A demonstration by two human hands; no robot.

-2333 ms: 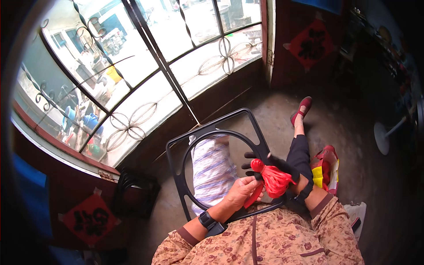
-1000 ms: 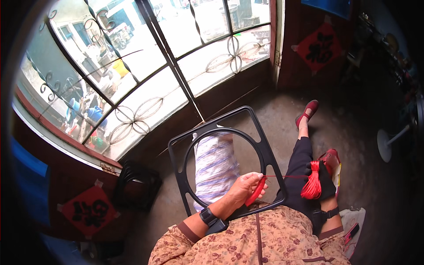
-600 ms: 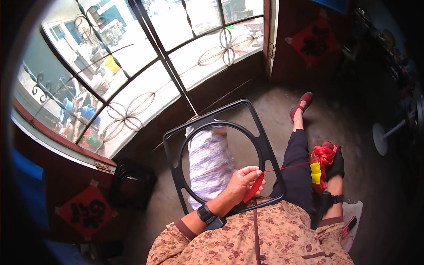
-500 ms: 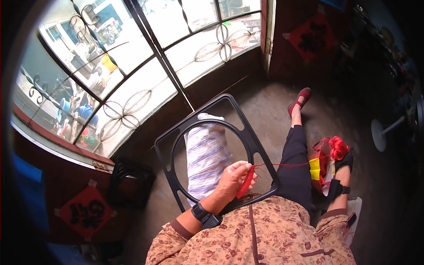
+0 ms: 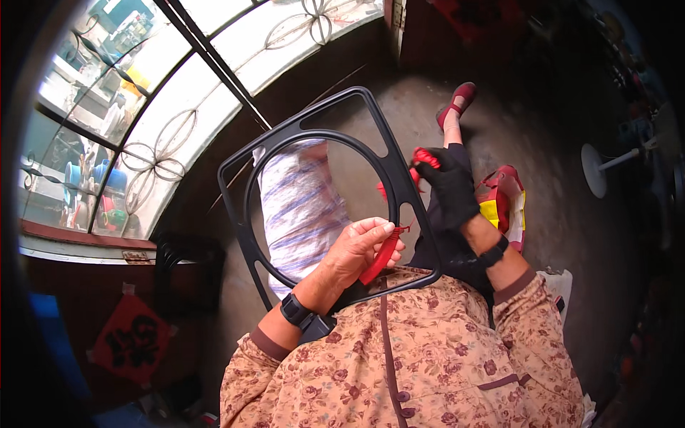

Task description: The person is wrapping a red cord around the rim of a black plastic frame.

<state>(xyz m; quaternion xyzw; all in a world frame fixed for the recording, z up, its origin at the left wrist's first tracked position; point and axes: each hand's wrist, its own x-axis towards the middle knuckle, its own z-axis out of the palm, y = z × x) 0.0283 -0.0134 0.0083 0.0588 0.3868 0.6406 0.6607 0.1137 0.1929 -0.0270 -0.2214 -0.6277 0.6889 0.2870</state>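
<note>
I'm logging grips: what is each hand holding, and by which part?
The bare left hand holds the black squarish frame by its inner ring's red-covered lower right. The black-gloved right hand holds a red cord bundle; exactly where is unclear.

Head view: fisheye, near, above and behind the hands (image 5: 359, 251), facing down; far right of them, seemingly too dark to read.

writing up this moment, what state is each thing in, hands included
left hand: bare, pinching red wrapping
right hand: black-gloved, closed on red cord bundle
red wrapping: wound around part of black frame
black frame: partly wrapped, otherwise bare
red cord bundle: held, partly hidden
striped cloth: creased
red shoe: worn
</note>
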